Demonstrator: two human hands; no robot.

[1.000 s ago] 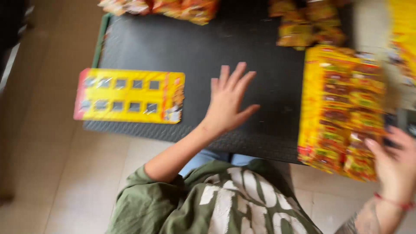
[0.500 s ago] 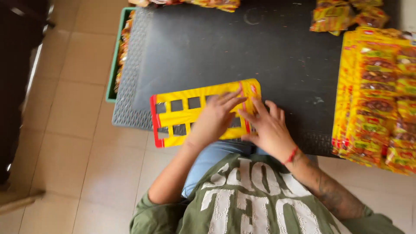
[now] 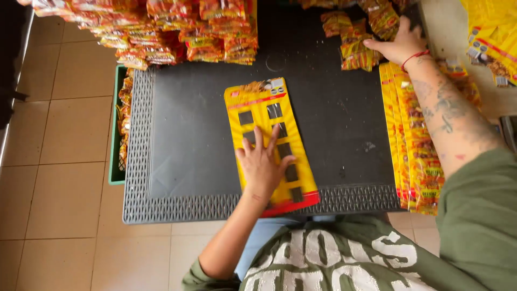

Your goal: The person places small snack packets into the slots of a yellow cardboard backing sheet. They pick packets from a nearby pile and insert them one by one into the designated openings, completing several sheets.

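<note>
A long yellow card (image 3: 267, 119) with dark square slots and a red lower edge lies lengthwise on the black work surface (image 3: 188, 134). My left hand (image 3: 262, 163) rests flat on its lower half, fingers spread. My right hand (image 3: 397, 44) reaches to the far right of the surface and touches a small heap of orange-yellow snack packets (image 3: 355, 40). Whether its fingers have closed on a packet cannot be seen.
A big pile of the same packets (image 3: 161, 27) fills the far left of the surface. Filled yellow cards (image 3: 417, 145) are stacked along the right edge. A green crate (image 3: 114, 161) with packets stands at the left on the tiled floor.
The card has turned from lying crosswise to lengthwise and sits farther onto the surface. My right hand left the card and reached to the packets at the far right.
</note>
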